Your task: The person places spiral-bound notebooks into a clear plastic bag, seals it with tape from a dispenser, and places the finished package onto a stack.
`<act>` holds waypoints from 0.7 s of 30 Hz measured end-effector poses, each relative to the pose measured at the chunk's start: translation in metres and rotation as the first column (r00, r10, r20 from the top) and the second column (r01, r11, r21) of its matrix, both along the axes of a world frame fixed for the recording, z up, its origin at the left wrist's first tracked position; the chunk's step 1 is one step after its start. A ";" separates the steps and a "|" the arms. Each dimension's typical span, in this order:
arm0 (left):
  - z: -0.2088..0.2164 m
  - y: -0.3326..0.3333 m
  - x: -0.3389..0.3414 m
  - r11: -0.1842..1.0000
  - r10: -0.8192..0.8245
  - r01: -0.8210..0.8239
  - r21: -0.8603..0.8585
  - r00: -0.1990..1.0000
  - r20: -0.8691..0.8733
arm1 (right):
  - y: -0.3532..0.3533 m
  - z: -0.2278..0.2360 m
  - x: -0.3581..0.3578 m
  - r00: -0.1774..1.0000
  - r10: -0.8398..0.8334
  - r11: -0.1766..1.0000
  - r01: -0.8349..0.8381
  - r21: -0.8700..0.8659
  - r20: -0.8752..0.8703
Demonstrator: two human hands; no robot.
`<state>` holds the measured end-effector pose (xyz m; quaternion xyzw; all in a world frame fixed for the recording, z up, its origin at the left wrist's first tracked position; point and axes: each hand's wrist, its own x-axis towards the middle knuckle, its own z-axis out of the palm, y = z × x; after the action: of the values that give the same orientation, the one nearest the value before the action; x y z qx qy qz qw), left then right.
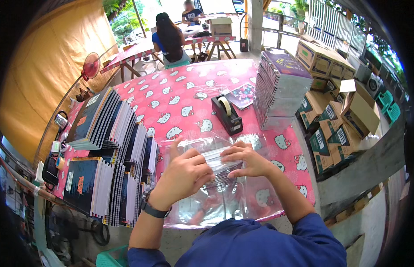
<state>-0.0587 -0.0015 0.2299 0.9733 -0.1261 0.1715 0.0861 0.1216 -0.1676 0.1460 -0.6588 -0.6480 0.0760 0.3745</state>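
On the near part of the table lie clear plastic sheets or bags (189,209), glossy and overlapping. Between my hands is a whitish, layered bundle (216,158) with dark lines along its lower part; glare hides its exact kind. My left hand (184,172), with a dark watch at the wrist, has its fingers curled at the bundle's left side and one finger raised. Thumb and fingers of my right hand (243,159) bend round its right side. Just beyond stands a black tape dispenser (227,115) with a roll of tape.
Stacked spiral notebooks (89,182) fill the table's left side. A tall pile of purple-covered spiral notebooks (282,89) rises at the right, beside a flowered booklet (241,95). Cardboard boxes (333,129) stand right of the table. Two people (169,40) are at a farther table.
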 end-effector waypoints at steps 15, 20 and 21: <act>-0.109 0.028 -0.020 0.917 0.086 -0.049 -0.396 0.993 0.077 | 0.003 -0.010 -0.002 0.960 0.155 0.988 -0.144 -0.064 0.232; -0.090 0.035 -0.004 0.924 -0.047 0.013 -0.383 0.996 -0.080 | 0.007 -0.002 -0.006 0.952 0.174 0.978 -0.136 -0.159 0.254; -0.088 0.032 -0.002 0.955 -0.052 0.016 -0.297 0.992 -0.114 | 0.007 -0.001 -0.007 0.953 0.176 0.977 -0.139 -0.164 0.245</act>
<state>-0.0608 0.0302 0.1416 0.9558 -0.1105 0.1277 0.2408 0.1145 -0.1603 0.1451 -0.6346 -0.7345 0.0662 0.2311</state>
